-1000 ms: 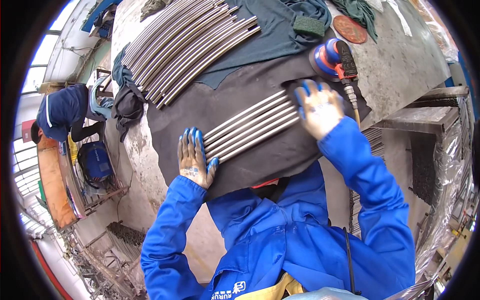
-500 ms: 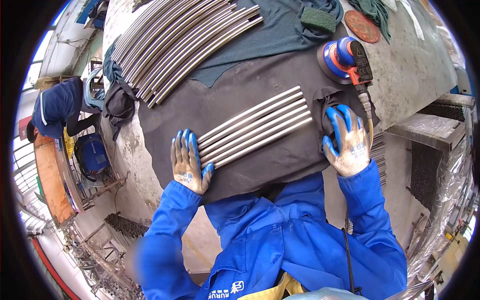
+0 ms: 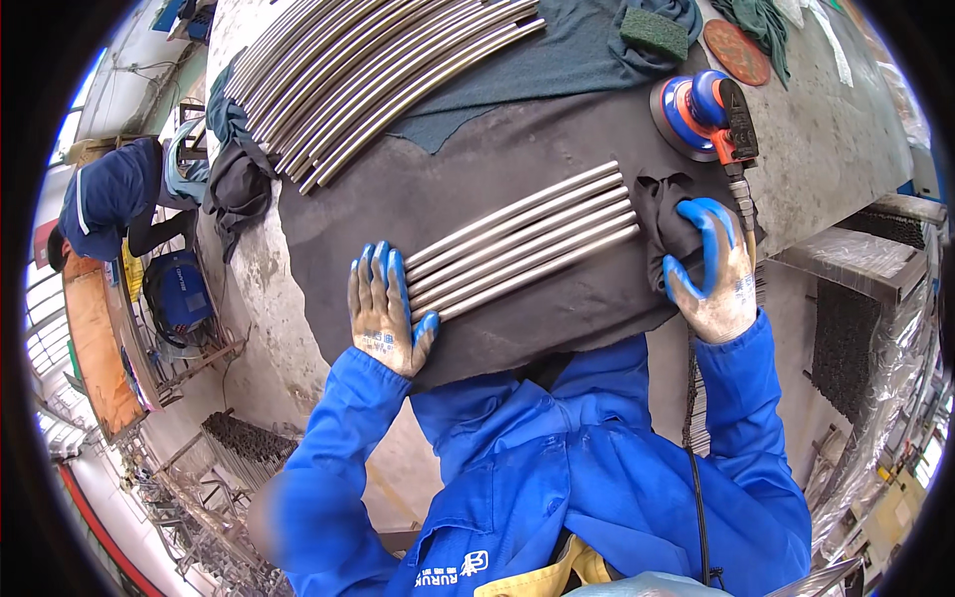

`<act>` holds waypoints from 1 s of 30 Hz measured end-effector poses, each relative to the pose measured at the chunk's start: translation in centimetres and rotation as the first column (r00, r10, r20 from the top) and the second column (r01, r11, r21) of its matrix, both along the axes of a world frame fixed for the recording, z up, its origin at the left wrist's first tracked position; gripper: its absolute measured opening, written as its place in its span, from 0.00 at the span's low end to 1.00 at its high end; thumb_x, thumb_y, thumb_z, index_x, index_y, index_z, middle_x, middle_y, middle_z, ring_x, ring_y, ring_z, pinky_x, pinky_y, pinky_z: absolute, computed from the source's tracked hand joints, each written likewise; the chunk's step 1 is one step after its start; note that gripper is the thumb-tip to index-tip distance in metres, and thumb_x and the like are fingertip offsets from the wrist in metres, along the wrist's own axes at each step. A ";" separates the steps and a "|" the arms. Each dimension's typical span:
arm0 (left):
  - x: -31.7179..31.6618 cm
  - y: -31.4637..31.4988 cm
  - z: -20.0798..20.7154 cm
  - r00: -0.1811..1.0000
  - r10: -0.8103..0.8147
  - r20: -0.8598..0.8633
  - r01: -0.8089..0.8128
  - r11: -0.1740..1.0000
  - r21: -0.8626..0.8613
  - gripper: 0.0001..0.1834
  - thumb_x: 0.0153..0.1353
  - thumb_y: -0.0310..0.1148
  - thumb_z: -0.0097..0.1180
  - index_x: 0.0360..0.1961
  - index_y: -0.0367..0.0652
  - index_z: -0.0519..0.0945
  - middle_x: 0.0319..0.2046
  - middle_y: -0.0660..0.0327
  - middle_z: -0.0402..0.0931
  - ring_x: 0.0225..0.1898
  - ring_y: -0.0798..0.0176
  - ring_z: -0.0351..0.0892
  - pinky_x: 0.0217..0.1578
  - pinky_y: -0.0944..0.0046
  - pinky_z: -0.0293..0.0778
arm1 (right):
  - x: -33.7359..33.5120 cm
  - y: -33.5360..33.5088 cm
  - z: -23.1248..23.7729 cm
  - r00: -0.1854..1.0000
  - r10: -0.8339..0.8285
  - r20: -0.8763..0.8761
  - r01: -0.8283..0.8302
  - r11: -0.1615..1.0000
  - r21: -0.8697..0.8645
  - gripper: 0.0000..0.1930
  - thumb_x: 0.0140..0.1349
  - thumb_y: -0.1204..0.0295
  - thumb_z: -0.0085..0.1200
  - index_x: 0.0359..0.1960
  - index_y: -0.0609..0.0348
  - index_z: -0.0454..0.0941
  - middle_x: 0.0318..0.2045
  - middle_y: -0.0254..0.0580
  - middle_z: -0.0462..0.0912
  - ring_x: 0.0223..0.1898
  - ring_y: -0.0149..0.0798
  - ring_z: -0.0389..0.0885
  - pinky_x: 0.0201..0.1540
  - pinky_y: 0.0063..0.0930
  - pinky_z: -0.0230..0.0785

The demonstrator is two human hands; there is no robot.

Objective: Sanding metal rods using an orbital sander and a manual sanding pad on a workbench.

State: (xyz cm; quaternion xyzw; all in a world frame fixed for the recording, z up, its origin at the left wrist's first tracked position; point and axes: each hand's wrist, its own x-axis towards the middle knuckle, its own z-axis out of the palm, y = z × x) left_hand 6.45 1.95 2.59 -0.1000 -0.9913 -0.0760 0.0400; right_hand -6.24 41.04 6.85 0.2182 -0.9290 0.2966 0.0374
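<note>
A short row of several polished metal tubes [image 3: 522, 239] lies side by side on a dark cloth cover [image 3: 348, 224]. My left hand [image 3: 386, 308], in a white glove with blue fingertips, rests flat at the tubes' left ends. Its fingers are stretched out, with the thumb by the nearest tube. Beyond the right ends, my right hand [image 3: 721, 274], gloved the same way, curls its fingers and thumb round a bunched dark rag [image 3: 671, 224]. Part of the rag is hidden under that hand.
Many longer metal tubes [image 3: 383, 80] lie on a green cloth [image 3: 477, 104] at the far left. An orange and blue sander [image 3: 701, 114] with a hose sits at the far right, near a green scouring pad [image 3: 654, 33] and a reddish disc [image 3: 737, 52]. Another person [image 3: 114, 199] bends over at left.
My right hand has shifted slightly right, its fingers going from spread on the rag to curled round it. My left hand stays at the tube ends. The whole view has shifted slightly.
</note>
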 end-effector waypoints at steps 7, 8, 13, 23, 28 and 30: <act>0.3 -0.2 -0.2 1.000 0.009 0.007 -0.009 1.000 0.018 0.45 0.63 0.51 0.44 0.74 0.34 0.48 0.74 0.41 0.44 0.75 0.38 0.43 0.73 0.41 0.38 | -1.6 -3.5 3.4 0.987 0.115 -0.109 -0.130 0.981 -0.147 0.32 0.48 0.73 0.61 0.59 0.58 0.71 0.56 0.54 0.74 0.51 0.56 0.76 0.55 0.43 0.71; 0.5 -0.3 -0.2 1.000 0.011 0.010 -0.011 1.000 0.020 0.45 0.63 0.50 0.45 0.74 0.34 0.48 0.74 0.41 0.44 0.75 0.37 0.43 0.73 0.41 0.38 | -1.9 -4.4 3.5 0.983 0.135 -0.125 -0.156 0.972 -0.177 0.32 0.48 0.73 0.61 0.59 0.58 0.71 0.56 0.54 0.74 0.51 0.57 0.76 0.56 0.43 0.70; 0.0 -0.1 -0.7 0.999 -0.015 -0.038 0.018 0.997 0.076 0.46 0.62 0.49 0.47 0.74 0.33 0.47 0.74 0.40 0.43 0.75 0.37 0.41 0.73 0.41 0.37 | -1.6 -10.0 -1.2 0.962 0.157 -0.224 -0.009 0.835 0.550 0.20 0.51 0.69 0.55 0.49 0.52 0.75 0.52 0.49 0.76 0.46 0.52 0.77 0.46 0.48 0.70; 0.6 -1.0 -1.9 0.996 -0.030 -0.086 0.035 0.998 0.051 0.48 0.60 0.50 0.49 0.73 0.31 0.48 0.73 0.37 0.44 0.75 0.35 0.41 0.73 0.40 0.37 | 2.8 -23.3 -2.7 0.888 0.447 -0.109 -0.424 0.886 0.188 0.20 0.48 0.61 0.59 0.45 0.50 0.75 0.48 0.45 0.75 0.45 0.52 0.77 0.44 0.46 0.71; 1.4 -0.3 -0.7 0.998 -0.041 -0.047 0.042 0.999 0.031 0.48 0.59 0.50 0.50 0.73 0.31 0.48 0.73 0.36 0.44 0.74 0.34 0.42 0.73 0.39 0.37 | -0.9 -14.5 -3.4 0.907 0.368 -0.204 -0.301 0.906 0.298 0.26 0.45 0.62 0.60 0.50 0.46 0.73 0.54 0.45 0.74 0.54 0.53 0.74 0.52 0.47 0.71; 1.8 -0.5 -0.6 0.999 -0.024 -0.047 0.026 0.999 0.044 0.48 0.59 0.50 0.50 0.73 0.31 0.48 0.73 0.36 0.45 0.74 0.34 0.42 0.72 0.39 0.37 | -2.5 -10.5 -3.9 0.928 0.283 -0.242 -0.191 0.920 0.344 0.27 0.45 0.63 0.59 0.52 0.45 0.72 0.57 0.44 0.73 0.55 0.54 0.73 0.53 0.47 0.69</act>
